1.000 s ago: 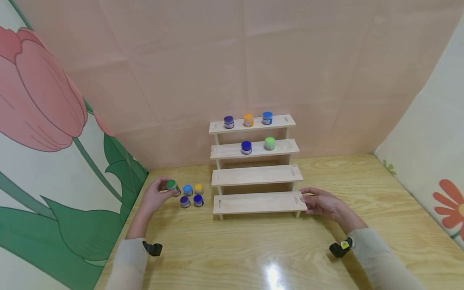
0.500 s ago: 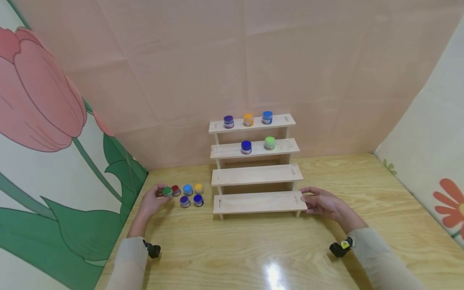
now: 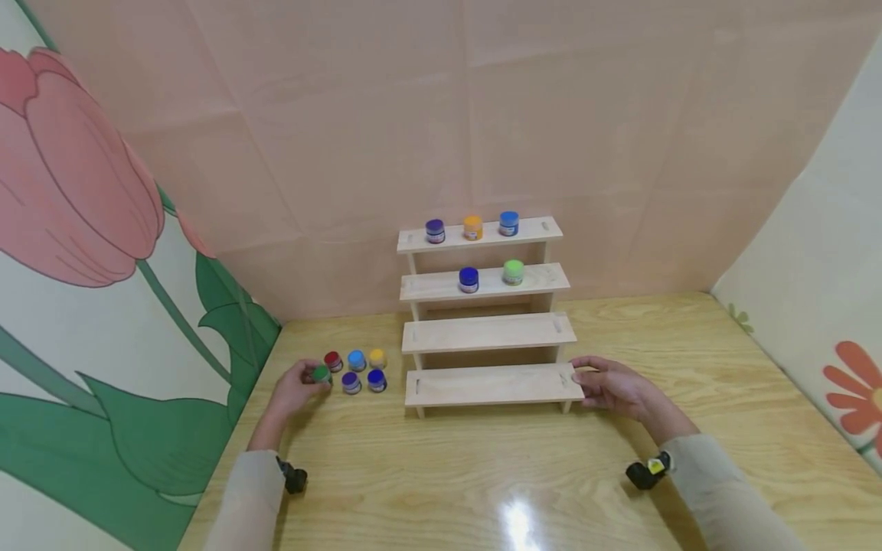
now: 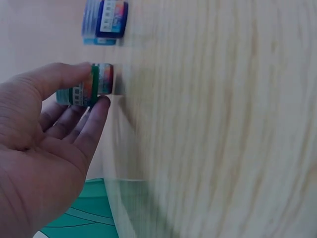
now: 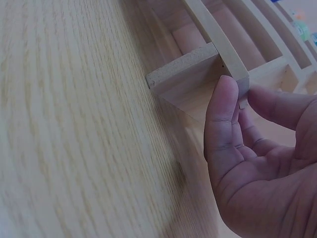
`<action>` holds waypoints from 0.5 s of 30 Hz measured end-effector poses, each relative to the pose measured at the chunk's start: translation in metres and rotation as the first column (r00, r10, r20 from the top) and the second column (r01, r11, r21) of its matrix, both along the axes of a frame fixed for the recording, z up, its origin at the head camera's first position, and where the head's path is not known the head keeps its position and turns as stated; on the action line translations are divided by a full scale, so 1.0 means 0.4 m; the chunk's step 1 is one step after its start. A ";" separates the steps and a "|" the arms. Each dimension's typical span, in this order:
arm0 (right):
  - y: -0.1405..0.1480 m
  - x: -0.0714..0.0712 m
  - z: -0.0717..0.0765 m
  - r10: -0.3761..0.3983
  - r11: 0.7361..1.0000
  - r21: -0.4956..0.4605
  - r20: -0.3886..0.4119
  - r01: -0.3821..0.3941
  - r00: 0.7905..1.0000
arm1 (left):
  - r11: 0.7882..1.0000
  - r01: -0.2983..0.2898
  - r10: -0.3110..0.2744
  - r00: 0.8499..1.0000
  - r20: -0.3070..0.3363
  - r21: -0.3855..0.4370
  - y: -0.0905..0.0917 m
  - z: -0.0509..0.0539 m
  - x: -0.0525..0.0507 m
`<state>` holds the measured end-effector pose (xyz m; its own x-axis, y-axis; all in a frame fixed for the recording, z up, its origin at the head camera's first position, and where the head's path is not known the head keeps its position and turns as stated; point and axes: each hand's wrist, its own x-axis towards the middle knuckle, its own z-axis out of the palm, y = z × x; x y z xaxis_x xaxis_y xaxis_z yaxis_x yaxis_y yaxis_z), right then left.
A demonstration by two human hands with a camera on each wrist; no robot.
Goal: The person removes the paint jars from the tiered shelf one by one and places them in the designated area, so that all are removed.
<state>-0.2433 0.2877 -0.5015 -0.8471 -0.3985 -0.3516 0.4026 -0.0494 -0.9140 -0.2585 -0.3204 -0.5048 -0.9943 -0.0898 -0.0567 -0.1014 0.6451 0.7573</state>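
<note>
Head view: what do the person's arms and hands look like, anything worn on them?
The left hand and right hand are both ungloved. The left sleeve and right sleeve are long and pale beige. The left camera and right camera are small and black; the right one's mount shows a yellow patch.

The person wears long sleeves in a pale greyish beige: the left sleeve (image 3: 244, 493) and the right sleeve (image 3: 726, 493) look plain and fairly smooth, the left cuff (image 3: 265, 460) and the right cuff (image 3: 684, 445) each finishing in a straight edge near the wrist. Just past the left cuff sits the left camera (image 3: 295, 480), small, blocky and black, on a dark band (image 3: 280, 466), and a similar right camera (image 3: 644, 476) is worn on the other side with a yellow patch (image 3: 655, 464) beside it — a vivid spot against the dark casing. The left grip (image 3: 295, 389) and the right grip (image 3: 615, 389) are bare human hands.
</note>
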 end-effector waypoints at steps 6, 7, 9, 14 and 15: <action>0.000 0.002 0.000 -0.005 1.000 0.000 0.005 0.005 1.000 | 1.000 0.002 -0.002 1.000 0.004 -0.011 0.007 -0.013 -0.006; 0.000 0.002 0.001 -0.006 1.000 0.004 0.003 0.006 1.000 | 1.000 0.004 -0.004 1.000 0.003 -0.014 0.008 -0.014 -0.007; -0.001 0.002 0.002 -0.006 1.000 0.015 0.000 0.006 1.000 | 1.000 0.002 -0.002 1.000 0.005 -0.016 0.012 -0.012 -0.008; -0.002 0.003 0.007 0.001 0.999 0.034 -0.010 0.000 1.000 | 1.000 -0.002 0.003 1.000 0.019 -0.024 0.022 -0.002 -0.009; -0.002 0.004 0.008 0.002 0.999 0.035 -0.012 -0.002 1.000 | 1.000 -0.004 0.004 1.000 0.023 -0.024 0.024 0.000 -0.009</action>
